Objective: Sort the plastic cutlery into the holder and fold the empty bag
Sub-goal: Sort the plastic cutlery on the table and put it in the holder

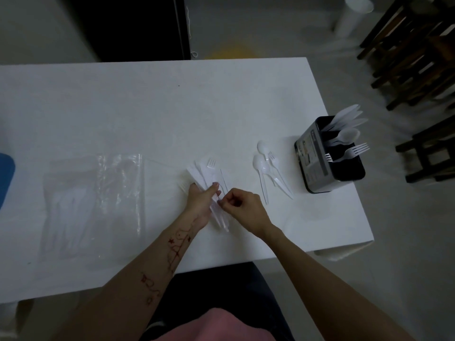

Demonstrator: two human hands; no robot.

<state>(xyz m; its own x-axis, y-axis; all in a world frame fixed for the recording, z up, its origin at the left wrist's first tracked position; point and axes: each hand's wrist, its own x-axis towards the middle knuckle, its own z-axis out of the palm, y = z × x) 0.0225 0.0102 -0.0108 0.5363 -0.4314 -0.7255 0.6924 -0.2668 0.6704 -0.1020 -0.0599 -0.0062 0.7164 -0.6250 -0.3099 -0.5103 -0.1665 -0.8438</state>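
Note:
My left hand (200, 201) grips a wrapped cutlery pack (208, 174) holding a white fork and a napkin in clear film, at the middle of the white table (147, 107). My right hand (242, 206) pinches the film of that pack close to my left thumb. Two white spoons (261, 166) and a fork (274, 163) lie loose to the right. The black holder (317, 163) stands near the table's right edge with knives, spoons and forks upright in it. A clear plastic bag (96, 205) lies flat on the left with several cutlery packs inside.
Dark wooden chairs (418, 57) stand off the table's right side. A white cylinder (352, 16) stands on the floor at the back. A blue object (5, 178) shows at the left edge. The table's front edge runs close to my body.

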